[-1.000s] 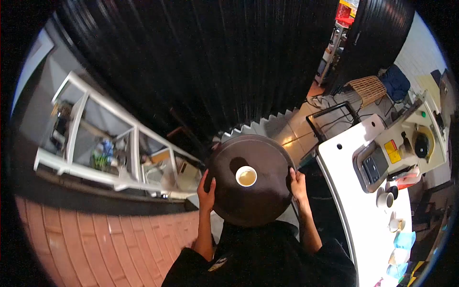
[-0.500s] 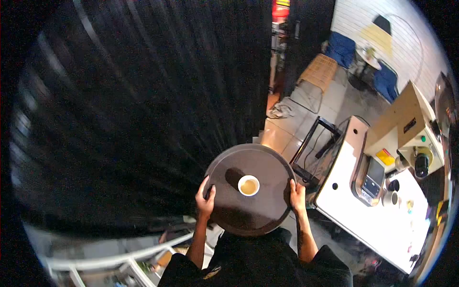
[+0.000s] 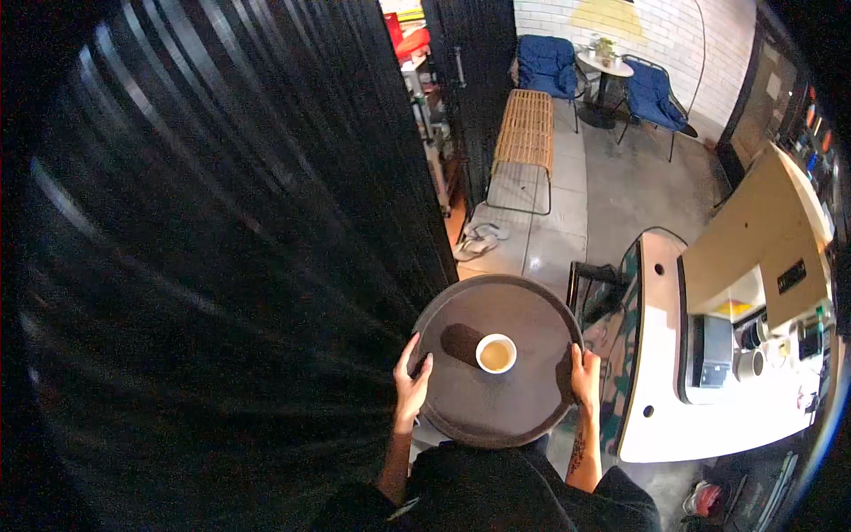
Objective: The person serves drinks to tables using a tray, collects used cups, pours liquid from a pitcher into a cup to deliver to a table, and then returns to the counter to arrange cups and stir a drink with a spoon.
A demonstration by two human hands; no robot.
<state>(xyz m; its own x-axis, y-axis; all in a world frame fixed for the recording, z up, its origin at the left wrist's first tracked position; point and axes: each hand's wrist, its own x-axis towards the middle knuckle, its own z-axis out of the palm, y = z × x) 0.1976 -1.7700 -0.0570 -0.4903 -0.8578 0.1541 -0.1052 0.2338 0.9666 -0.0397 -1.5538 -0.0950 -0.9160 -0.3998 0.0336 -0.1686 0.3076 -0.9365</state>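
Observation:
A round dark brown serving tray (image 3: 496,417) is held level in front of my body. My left hand (image 3: 411,383) grips its left rim, thumb over the top and the other fingers partly hidden beneath. On the opposite rim, my right hand (image 3: 585,379) is closed in the same way. Slightly right of the tray's middle stands a small white cup (image 3: 495,354) with a light brown drink in it, upright and touched by neither hand. The cup casts a dark shadow to its left.
A black corrugated wall (image 3: 222,222) runs close along my left. To the right is a white counter (image 3: 674,434) with equipment and cups. Ahead lie a crumpled cloth (image 3: 481,240), a wicker bench (image 3: 525,133), blue chairs (image 3: 547,66) and a small round table (image 3: 605,64).
The view has turned to the right, bringing more of the bench, chairs and floor into sight. Both hands still hold the tray, and the cup keeps roughly its place on it.

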